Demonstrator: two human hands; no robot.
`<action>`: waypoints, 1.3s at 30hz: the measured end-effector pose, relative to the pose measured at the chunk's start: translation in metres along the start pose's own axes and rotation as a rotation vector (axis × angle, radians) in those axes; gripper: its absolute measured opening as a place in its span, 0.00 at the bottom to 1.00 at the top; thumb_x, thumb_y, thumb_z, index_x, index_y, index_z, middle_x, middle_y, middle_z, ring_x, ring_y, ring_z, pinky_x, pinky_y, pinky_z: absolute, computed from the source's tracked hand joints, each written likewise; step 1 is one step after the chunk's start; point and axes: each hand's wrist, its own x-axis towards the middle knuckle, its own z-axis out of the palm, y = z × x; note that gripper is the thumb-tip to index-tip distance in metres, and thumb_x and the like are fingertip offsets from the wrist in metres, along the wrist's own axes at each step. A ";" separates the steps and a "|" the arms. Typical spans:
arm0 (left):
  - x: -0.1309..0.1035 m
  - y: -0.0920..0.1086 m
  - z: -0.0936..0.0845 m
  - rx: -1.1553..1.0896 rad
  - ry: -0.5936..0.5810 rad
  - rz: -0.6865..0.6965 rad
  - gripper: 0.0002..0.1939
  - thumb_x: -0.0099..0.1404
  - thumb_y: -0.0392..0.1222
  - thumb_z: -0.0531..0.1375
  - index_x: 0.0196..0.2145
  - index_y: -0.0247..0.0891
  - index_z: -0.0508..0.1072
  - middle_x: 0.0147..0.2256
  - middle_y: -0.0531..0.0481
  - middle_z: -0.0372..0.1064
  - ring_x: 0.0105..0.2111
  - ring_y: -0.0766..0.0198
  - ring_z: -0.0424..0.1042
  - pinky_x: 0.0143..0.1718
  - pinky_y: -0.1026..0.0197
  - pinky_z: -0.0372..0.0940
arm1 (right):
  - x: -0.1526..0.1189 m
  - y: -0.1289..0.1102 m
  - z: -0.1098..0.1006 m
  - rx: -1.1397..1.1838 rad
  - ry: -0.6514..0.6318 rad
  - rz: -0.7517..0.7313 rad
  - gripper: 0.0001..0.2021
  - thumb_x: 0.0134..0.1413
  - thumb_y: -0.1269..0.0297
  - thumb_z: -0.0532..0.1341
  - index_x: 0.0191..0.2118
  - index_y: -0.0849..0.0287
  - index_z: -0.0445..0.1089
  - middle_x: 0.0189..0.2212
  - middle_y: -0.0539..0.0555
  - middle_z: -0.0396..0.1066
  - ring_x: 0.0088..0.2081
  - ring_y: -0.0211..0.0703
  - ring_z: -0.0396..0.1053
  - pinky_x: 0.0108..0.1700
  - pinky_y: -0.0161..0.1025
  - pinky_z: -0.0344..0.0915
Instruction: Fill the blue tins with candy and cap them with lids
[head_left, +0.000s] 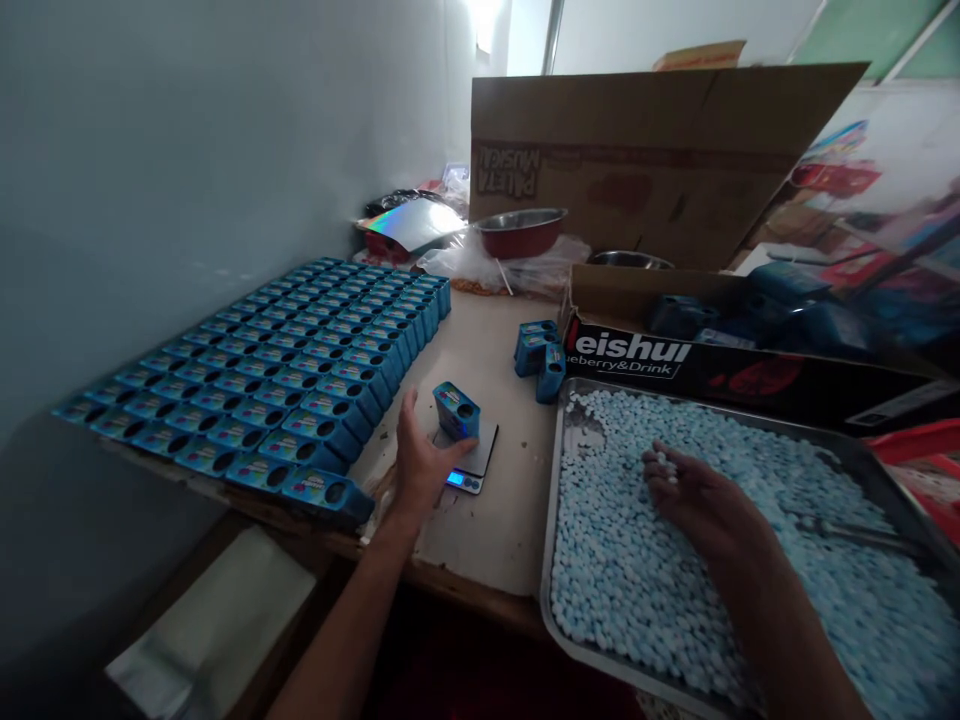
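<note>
left of the right hand (697, 502), which pinches pale pellets (665, 464), a blue box (456, 412) stands on a scale (484, 450), long top slanting rightward, beside the nearer left hand (421, 458), fingers spread, thumb against it.

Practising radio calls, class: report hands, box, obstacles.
Left hand at blue box on scale. Right hand holding pellets over tray. Metal utensil among tray's pellets.

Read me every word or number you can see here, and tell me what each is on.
"PALETA MUSICAL": large brown cardboard, upside down.
"eishui", first letter unclear: black-fronted box.
"ueberry&Drink", start cut off: same box.
Too small or blurred: labels on the blue containers, the digital scale's lit display.
</note>
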 end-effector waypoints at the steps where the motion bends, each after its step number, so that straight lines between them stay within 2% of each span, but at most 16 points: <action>1: 0.007 0.001 0.002 -0.045 -0.028 0.004 0.63 0.43 0.45 0.78 0.69 0.42 0.49 0.66 0.32 0.55 0.68 0.40 0.55 0.68 0.39 0.50 | -0.001 0.001 0.001 0.032 -0.028 0.018 0.09 0.54 0.76 0.64 0.37 0.57 0.66 0.30 0.48 0.63 0.22 0.30 0.60 0.18 0.25 0.63; 3: 0.016 0.003 0.007 -0.106 -0.100 -0.005 0.64 0.43 0.44 0.78 0.70 0.42 0.47 0.64 0.34 0.59 0.66 0.42 0.59 0.67 0.39 0.54 | -0.002 0.004 0.004 0.093 -0.061 0.071 0.08 0.55 0.77 0.63 0.37 0.58 0.66 0.28 0.46 0.59 0.19 0.26 0.54 0.15 0.22 0.57; 5: 0.017 0.007 0.014 -0.105 -0.121 -0.009 0.61 0.45 0.43 0.77 0.69 0.42 0.49 0.62 0.35 0.61 0.64 0.43 0.63 0.65 0.40 0.58 | -0.002 0.009 0.008 0.106 -0.058 0.124 0.06 0.56 0.75 0.64 0.37 0.59 0.66 0.26 0.44 0.57 0.17 0.25 0.51 0.14 0.22 0.54; 8: 0.006 0.016 0.025 -0.023 -0.029 0.020 0.54 0.47 0.44 0.77 0.66 0.40 0.55 0.62 0.35 0.60 0.64 0.43 0.61 0.65 0.41 0.57 | -0.001 0.016 0.015 0.049 -0.024 0.155 0.05 0.56 0.71 0.66 0.36 0.59 0.68 0.24 0.44 0.57 0.19 0.27 0.54 0.15 0.24 0.56; 11: -0.005 0.020 0.030 0.018 0.040 0.015 0.53 0.47 0.48 0.77 0.65 0.39 0.55 0.63 0.34 0.58 0.65 0.43 0.60 0.66 0.42 0.57 | 0.000 0.017 0.018 -0.044 0.048 0.049 0.06 0.55 0.67 0.67 0.36 0.60 0.70 0.27 0.49 0.63 0.23 0.31 0.61 0.18 0.25 0.62; 14: -0.007 0.019 0.021 -0.022 -0.003 0.016 0.59 0.46 0.52 0.77 0.67 0.40 0.51 0.65 0.33 0.56 0.65 0.42 0.59 0.65 0.41 0.56 | -0.003 0.009 0.014 -0.049 0.034 0.021 0.07 0.55 0.68 0.67 0.39 0.59 0.70 0.31 0.52 0.65 0.27 0.33 0.65 0.20 0.25 0.64; 16: -0.007 0.017 0.007 -0.054 -0.031 0.001 0.62 0.45 0.55 0.77 0.69 0.41 0.48 0.64 0.33 0.57 0.64 0.42 0.61 0.65 0.41 0.57 | -0.005 0.001 0.008 -0.015 -0.012 0.050 0.07 0.54 0.71 0.66 0.39 0.57 0.70 0.31 0.50 0.64 0.24 0.30 0.61 0.18 0.22 0.61; 20: -0.023 0.013 -0.022 -0.048 0.018 -0.101 0.52 0.57 0.57 0.71 0.70 0.46 0.49 0.59 0.37 0.63 0.60 0.47 0.66 0.62 0.43 0.61 | -0.007 -0.006 0.000 0.012 0.002 -0.086 0.08 0.52 0.74 0.65 0.36 0.54 0.67 0.28 0.47 0.60 0.21 0.29 0.55 0.15 0.21 0.56; 21: -0.031 0.014 -0.025 -0.007 0.006 -0.123 0.53 0.57 0.56 0.71 0.70 0.45 0.48 0.59 0.37 0.64 0.60 0.46 0.66 0.61 0.43 0.62 | -0.007 -0.004 0.001 -0.018 0.020 -0.107 0.08 0.52 0.73 0.66 0.35 0.54 0.68 0.28 0.47 0.61 0.21 0.30 0.55 0.15 0.21 0.56; 24: -0.050 0.018 -0.022 0.264 -0.115 -0.156 0.66 0.47 0.55 0.76 0.72 0.39 0.42 0.60 0.31 0.62 0.62 0.37 0.63 0.60 0.38 0.60 | -0.007 0.007 0.012 -0.137 0.044 -0.096 0.10 0.50 0.69 0.70 0.37 0.56 0.70 0.29 0.49 0.64 0.21 0.28 0.55 0.16 0.23 0.55; 26: -0.056 0.023 -0.015 0.471 -0.179 -0.167 0.69 0.45 0.55 0.76 0.73 0.38 0.40 0.60 0.29 0.62 0.63 0.32 0.60 0.60 0.35 0.58 | -0.009 0.013 0.021 -0.190 -0.006 -0.113 0.13 0.49 0.66 0.73 0.40 0.57 0.71 0.29 0.48 0.64 0.21 0.27 0.55 0.18 0.22 0.55; 30: -0.053 0.036 -0.007 0.681 -0.221 -0.136 0.63 0.52 0.54 0.72 0.73 0.36 0.38 0.60 0.30 0.63 0.61 0.33 0.61 0.58 0.37 0.60 | -0.011 0.020 0.029 -0.319 -0.093 -0.065 0.17 0.48 0.60 0.74 0.40 0.58 0.70 0.27 0.46 0.62 0.21 0.26 0.53 0.19 0.23 0.47; 34: -0.062 0.046 -0.006 0.742 -0.245 -0.057 0.62 0.53 0.55 0.70 0.73 0.31 0.41 0.57 0.29 0.65 0.56 0.35 0.65 0.59 0.38 0.58 | -0.012 0.022 0.037 -0.548 -0.153 0.021 0.17 0.52 0.57 0.71 0.44 0.57 0.69 0.25 0.44 0.60 0.23 0.30 0.55 0.23 0.27 0.49; 39: -0.092 0.053 0.005 0.707 -0.252 0.003 0.66 0.49 0.61 0.72 0.73 0.31 0.41 0.54 0.29 0.68 0.54 0.34 0.67 0.59 0.35 0.56 | -0.019 0.005 0.076 -0.922 -0.439 0.074 0.15 0.57 0.53 0.66 0.42 0.59 0.69 0.22 0.43 0.57 0.23 0.32 0.51 0.23 0.31 0.46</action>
